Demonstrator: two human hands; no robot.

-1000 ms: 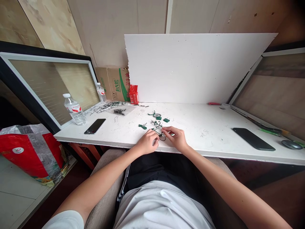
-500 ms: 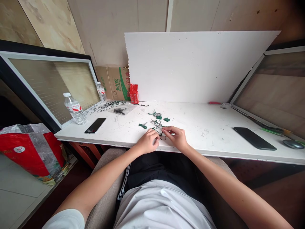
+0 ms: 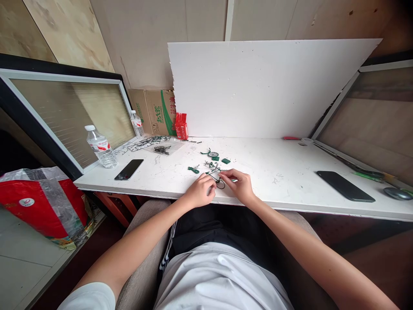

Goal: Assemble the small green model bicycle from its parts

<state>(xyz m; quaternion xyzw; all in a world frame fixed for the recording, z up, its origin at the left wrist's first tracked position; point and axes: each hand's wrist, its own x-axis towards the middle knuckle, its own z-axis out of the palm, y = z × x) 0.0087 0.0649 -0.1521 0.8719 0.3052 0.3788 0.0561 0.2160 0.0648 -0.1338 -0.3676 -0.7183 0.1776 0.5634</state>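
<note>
The person seemingly fits a black part (image 3: 218,181), right hand (image 3: 238,182) fingers pinching it, left hand (image 3: 201,190) fingers unclear; next needs steadiness.

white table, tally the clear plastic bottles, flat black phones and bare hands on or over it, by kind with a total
Clear plastic bottles: 2
Flat black phones: 2
Bare hands: 2
Total: 6

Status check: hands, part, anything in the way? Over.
Left hand and right hand at dark ringed part; exact grip unclear. Loose green pieces just beyond, could crowd the work.
</note>
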